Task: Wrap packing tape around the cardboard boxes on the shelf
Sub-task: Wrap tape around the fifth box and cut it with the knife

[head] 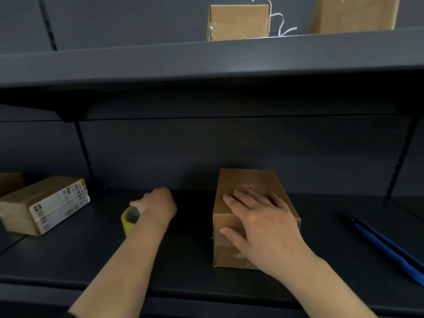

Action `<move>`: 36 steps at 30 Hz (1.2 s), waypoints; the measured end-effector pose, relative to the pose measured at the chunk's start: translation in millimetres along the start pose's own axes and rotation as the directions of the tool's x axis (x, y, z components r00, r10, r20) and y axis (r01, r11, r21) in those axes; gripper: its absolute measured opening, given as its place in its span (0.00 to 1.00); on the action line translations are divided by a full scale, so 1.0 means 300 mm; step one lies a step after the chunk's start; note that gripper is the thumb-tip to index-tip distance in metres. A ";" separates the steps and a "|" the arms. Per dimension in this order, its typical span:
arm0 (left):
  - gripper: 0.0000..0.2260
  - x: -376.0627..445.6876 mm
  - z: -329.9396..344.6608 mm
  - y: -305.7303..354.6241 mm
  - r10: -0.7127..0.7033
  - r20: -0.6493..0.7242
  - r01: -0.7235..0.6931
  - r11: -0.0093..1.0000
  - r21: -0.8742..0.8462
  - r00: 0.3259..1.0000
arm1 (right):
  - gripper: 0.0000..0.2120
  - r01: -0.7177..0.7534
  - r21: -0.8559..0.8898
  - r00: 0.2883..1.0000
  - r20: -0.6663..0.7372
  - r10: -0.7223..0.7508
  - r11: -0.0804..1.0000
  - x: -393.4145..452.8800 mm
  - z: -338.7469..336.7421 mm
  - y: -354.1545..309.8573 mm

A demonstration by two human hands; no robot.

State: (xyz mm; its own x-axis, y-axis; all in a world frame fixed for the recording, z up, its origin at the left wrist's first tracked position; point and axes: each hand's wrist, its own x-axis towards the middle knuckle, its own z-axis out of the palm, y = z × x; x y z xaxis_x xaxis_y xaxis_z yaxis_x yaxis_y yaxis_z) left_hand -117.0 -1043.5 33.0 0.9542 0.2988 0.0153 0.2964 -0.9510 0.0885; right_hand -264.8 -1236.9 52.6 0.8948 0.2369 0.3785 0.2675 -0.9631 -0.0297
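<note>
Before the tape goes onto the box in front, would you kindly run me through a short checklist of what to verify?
1. Brown cardboard box steadied: ok, right hand lies flat on its top.
2. Yellow roll of packing tape in hand: ok, left hand grips it.
3. Free tape end found: cannot tell, hidden by the hand.
4. Tape touching box: not ok, roll sits apart, to the left.
5. Blue-handled cutter within reach: ok, it lies on the dark shelf to the right.
</note>
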 end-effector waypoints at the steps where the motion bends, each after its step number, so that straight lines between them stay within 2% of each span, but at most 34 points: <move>1: 0.12 -0.012 -0.007 -0.007 0.021 -0.028 -0.022 1.000 -0.017 0.999 | 0.30 0.000 0.003 1.000 -0.007 0.000 1.000 0.002 0.002 0.003; 3: 0.08 -0.036 -0.019 -0.034 0.123 -0.150 -0.143 0.981 -0.129 0.981 | 0.30 -0.004 -0.003 1.000 -0.021 0.004 1.000 0.013 0.003 0.010; 4: 0.07 -0.046 -0.022 -0.053 0.191 -0.250 -0.251 0.939 -0.234 0.949 | 0.30 -0.007 -0.011 1.000 -0.025 0.006 1.000 0.022 0.004 0.013; 5: 0.07 -0.061 -0.026 -0.073 0.243 -0.363 -0.374 0.858 -0.352 0.899 | 0.30 -0.009 -0.022 1.000 -0.029 0.008 1.000 0.032 0.005 0.015; 7: 0.08 -0.105 -0.051 -0.103 0.227 -0.564 -0.555 0.648 -0.521 0.794 | 0.31 -0.009 0.005 0.999 -0.044 0.009 1.000 0.051 0.002 0.021; 9: 0.10 -0.162 -0.093 -0.120 0.136 -0.663 -0.647 0.432 -0.629 0.736 | 0.33 -0.025 0.231 0.997 -0.062 0.040 0.973 0.058 -0.020 0.022; 10: 0.12 -0.194 -0.117 -0.123 0.113 -0.679 -0.675 0.314 -0.668 0.725 | 0.35 -0.041 0.412 0.995 -0.061 0.072 0.910 0.060 -0.039 0.019; 11: 0.13 -0.227 -0.141 -0.124 0.122 -0.684 -0.693 0.208 -0.691 0.719 | 0.38 -0.051 0.594 0.993 -0.056 0.104 0.803 0.063 -0.061 0.014; 13: 0.11 -0.293 -0.188 -0.116 0.223 -0.697 -0.726 0.091 -0.681 0.682 | 0.39 -0.024 0.812 0.991 -0.058 0.122 0.584 0.075 -0.102 0.002; 15: 0.09 -0.356 -0.222 -0.093 0.349 -0.698 -0.754 0.037 -0.656 0.625 | 0.36 0.010 0.861 0.995 -0.058 0.078 0.508 0.086 -0.143 -0.015; 18: 0.07 -0.431 -0.248 -0.056 0.453 -0.674 -0.748 -0.025 -0.663 0.583 | 0.25 0.065 0.875 0.997 -0.077 0.005 0.479 0.078 -0.193 -0.041; 21: 0.08 -0.469 -0.257 -0.048 0.489 -0.650 -0.738 -0.019 -0.674 0.581 | 0.18 0.111 0.890 0.990 -0.137 0.027 0.443 0.045 -0.224 -0.049; 24: 0.10 -0.485 -0.267 -0.049 0.510 -0.633 -0.736 0.001 -0.677 0.583 | 0.11 0.156 0.875 0.983 -0.181 0.011 0.458 0.023 -0.233 -0.062; 27: 0.10 -0.502 -0.256 -0.041 0.536 -0.584 -0.657 -0.072 -0.750 0.609 | 0.04 0.166 0.874 0.980 -0.196 0.018 0.456 0.014 -0.241 -0.068; 29: 0.11 -0.512 -0.246 -0.039 0.559 -0.540 -0.575 -0.134 -0.807 0.629 | 0.01 0.164 0.871 0.978 -0.204 0.039 0.463 0.007 -0.252 -0.065; 31: 0.17 -0.529 -0.229 -0.032 0.582 -0.507 -0.544 -0.129 -0.829 0.636 | 0.02 0.146 0.869 0.977 -0.201 0.068 0.472 0.001 -0.270 -0.045; 35: 0.19 -0.585 -0.167 0.021 0.543 -0.622 -0.632 -0.200 -0.748 0.564 | 0.11 0.061 0.906 0.998 -0.058 -0.020 0.419 -0.025 -0.309 0.035; 36: 0.18 -0.582 -0.150 0.036 0.504 -0.644 -0.635 -0.220 -0.741 0.576 | 0.12 0.045 0.917 0.999 -0.038 -0.027 0.396 -0.037 -0.315 0.063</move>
State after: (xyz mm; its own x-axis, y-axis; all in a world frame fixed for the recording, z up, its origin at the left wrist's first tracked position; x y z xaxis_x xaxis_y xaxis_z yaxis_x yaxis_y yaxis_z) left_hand -282.1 -1102.4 76.1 0.6725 -0.2563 0.6943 -0.7014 0.0788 0.7084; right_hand -303.5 -1269.9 135.3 0.8731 0.2577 0.4139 0.4744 -0.2532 -0.8431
